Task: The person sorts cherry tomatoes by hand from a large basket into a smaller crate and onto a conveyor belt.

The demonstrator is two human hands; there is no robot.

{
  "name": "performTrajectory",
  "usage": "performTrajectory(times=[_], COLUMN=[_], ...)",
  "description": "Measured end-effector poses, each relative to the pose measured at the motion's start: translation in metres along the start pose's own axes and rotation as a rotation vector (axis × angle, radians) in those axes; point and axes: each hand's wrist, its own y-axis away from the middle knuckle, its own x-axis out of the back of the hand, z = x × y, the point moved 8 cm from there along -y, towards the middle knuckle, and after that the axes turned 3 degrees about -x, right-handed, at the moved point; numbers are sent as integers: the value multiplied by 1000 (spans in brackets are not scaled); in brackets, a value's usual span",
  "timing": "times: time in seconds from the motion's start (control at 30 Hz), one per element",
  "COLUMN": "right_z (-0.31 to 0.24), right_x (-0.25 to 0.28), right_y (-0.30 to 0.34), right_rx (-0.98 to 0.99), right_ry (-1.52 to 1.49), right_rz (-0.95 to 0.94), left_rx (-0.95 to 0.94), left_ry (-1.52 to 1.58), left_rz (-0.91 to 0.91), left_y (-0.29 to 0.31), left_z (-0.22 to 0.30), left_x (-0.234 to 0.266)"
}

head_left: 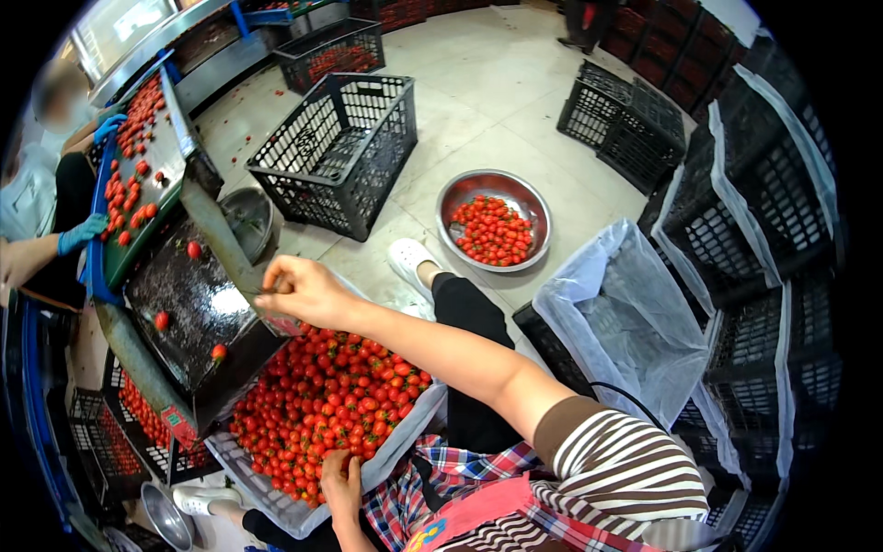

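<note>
A crate lined with pale plastic point(405, 419) stands before my lap, heaped with small red tomatoes point(336, 396). My left hand point(340, 483) rests on the tomatoes at its near edge, fingers bent and slightly apart, with nothing visible in them. My right arm reaches across to the far side of the crate. There my right hand point(299, 287) is closed in a pinch beside the rim of a dark wet chute point(198, 308); what its fingertips hold, if anything, is too small to make out. A few tomatoes lie on the chute, which slopes toward the crate.
A person with blue gloves point(83, 234) works at a sorting belt point(166, 120) at the left. Ahead stand a black crate point(368, 175) and a steel bowl point(547, 216) of tomatoes. To my right are a plastic-lined crate point(589, 304) and stacked black crates point(736, 212).
</note>
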Motion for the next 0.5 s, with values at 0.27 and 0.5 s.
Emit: performTrajectory(times=[0.27, 0.5], right_z=[25, 42], right_x=[-14, -19], right_y=[-55, -76], right_rx=[-178, -44], right_ry=[-128, -42], right_rz=[166, 197], left_rx=[-71, -53], left_ry=[-116, -113], left_rz=[135, 174], left_y=[5, 1], left_z=[3, -9], left_x=[1, -5])
